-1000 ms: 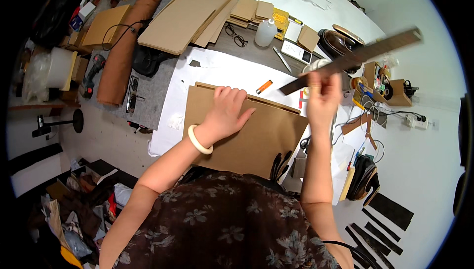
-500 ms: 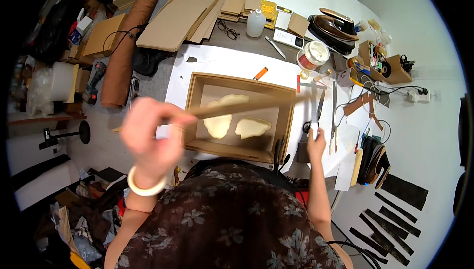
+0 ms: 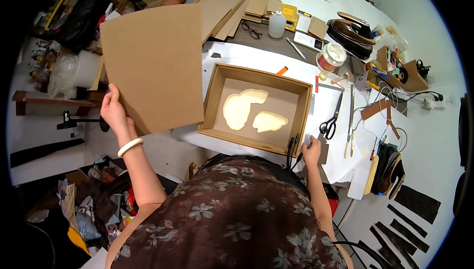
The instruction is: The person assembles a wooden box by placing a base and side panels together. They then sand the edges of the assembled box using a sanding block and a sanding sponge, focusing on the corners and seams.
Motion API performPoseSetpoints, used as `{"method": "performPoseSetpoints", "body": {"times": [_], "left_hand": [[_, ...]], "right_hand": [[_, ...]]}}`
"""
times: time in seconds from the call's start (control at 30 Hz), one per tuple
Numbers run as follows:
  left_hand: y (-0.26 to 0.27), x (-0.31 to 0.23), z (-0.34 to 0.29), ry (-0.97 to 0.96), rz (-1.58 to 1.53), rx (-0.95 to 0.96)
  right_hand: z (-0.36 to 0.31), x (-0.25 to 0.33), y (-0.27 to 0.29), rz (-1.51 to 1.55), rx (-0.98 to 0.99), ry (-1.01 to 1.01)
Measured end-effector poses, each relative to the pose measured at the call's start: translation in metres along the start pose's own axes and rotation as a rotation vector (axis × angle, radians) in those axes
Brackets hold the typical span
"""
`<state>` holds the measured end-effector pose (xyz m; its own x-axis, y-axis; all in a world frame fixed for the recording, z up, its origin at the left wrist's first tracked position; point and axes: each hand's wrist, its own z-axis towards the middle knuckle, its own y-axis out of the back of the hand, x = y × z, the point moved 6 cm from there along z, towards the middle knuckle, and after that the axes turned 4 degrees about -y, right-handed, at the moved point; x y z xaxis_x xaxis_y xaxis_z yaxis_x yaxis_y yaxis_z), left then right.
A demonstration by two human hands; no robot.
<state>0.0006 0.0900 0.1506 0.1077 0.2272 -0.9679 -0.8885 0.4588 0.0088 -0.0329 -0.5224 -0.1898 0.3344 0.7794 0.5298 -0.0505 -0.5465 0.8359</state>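
L hand point(image 3: 114, 113) grips a cardboard sheet point(image 3: 153, 66) by its lower corner, held up left of the open box point(image 3: 256, 106); R hand point(image 3: 312, 149), fingers curled on dark tools point(image 3: 292, 150), rests at box's near-right corner

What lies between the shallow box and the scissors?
In the head view, only bare white paper separates the box from the scissors, plus a grey ruler along the box's right wall.

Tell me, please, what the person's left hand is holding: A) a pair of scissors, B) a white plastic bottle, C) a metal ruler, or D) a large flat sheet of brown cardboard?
D: the left hand grips the lower corner of a large brown cardboard sheet, raised to the left of the shallow open box.
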Motion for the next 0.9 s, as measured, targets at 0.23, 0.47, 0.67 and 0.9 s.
{"method": "performPoseSetpoints", "body": {"times": [0.23,0.47,0.67,0.9], "left_hand": [[-0.004,0.008,-0.019,0.052,0.007,0.054],[-0.010,0.020,-0.032,0.170,-0.032,0.063],[-0.010,0.043,-0.035,0.341,-0.083,0.021],[-0.016,0.141,-0.005,0.790,-0.516,-0.041]], "right_hand": [[0.039,0.046,0.059,0.254,-0.127,0.087],[0.047,0.129,0.117,0.383,-0.118,0.236],[0.035,0.138,0.110,0.346,-0.056,0.279],[0.028,0.116,0.100,0.374,-0.031,0.167]]}}
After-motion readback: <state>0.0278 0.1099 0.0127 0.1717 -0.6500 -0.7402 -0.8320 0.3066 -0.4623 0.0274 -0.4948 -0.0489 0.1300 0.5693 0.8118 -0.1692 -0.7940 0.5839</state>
